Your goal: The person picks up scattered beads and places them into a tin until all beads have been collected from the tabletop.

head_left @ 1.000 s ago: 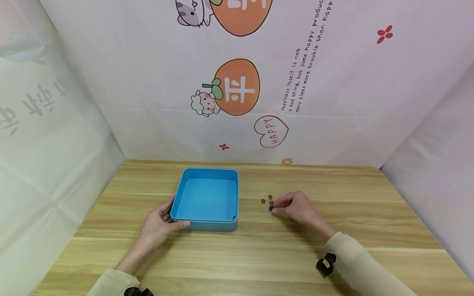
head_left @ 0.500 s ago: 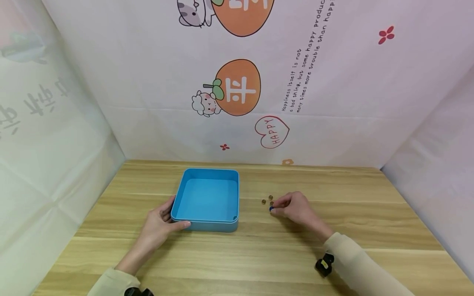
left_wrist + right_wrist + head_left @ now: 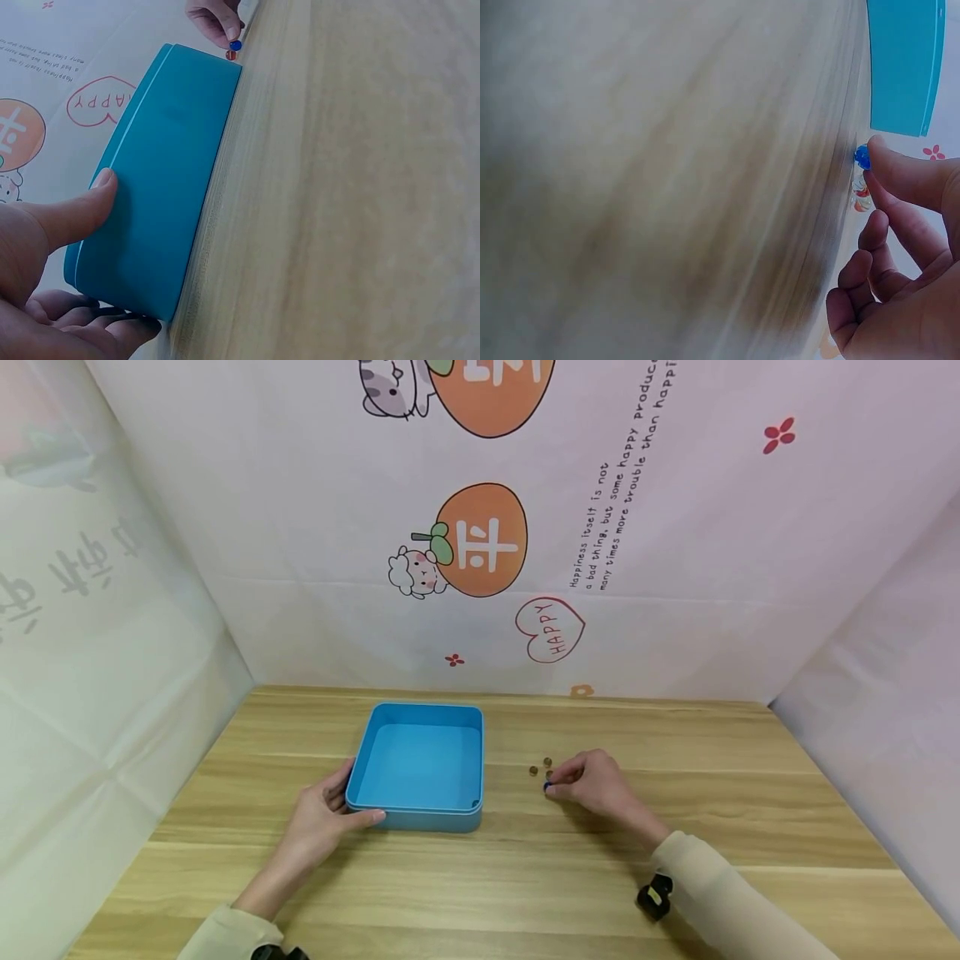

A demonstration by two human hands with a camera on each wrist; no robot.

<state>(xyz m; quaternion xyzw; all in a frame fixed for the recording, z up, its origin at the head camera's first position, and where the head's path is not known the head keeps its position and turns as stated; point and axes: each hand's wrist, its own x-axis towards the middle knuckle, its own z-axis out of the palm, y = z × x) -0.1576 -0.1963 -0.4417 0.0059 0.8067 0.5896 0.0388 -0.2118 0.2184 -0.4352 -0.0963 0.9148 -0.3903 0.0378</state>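
Observation:
A blue marble is pinched between the thumb and index finger of my right hand, low over the table; its other fingers are curled in the right wrist view. Several glass marbles lie close by, one partly behind the fingertips. To their left stands an open, square blue box. My left hand grips its near left corner, thumb on the front wall and the other fingers around the left side. Inside, a small dark marble sits in the near right corner.
The wood-grain table meets a printed white cloth at the back. More white cloth hangs at the left and right sides. Black wrist cameras are strapped beneath the sleeves.
My right hand has drawn the blue marble very slightly toward me and to the left. The left hand and the box stay where they were.

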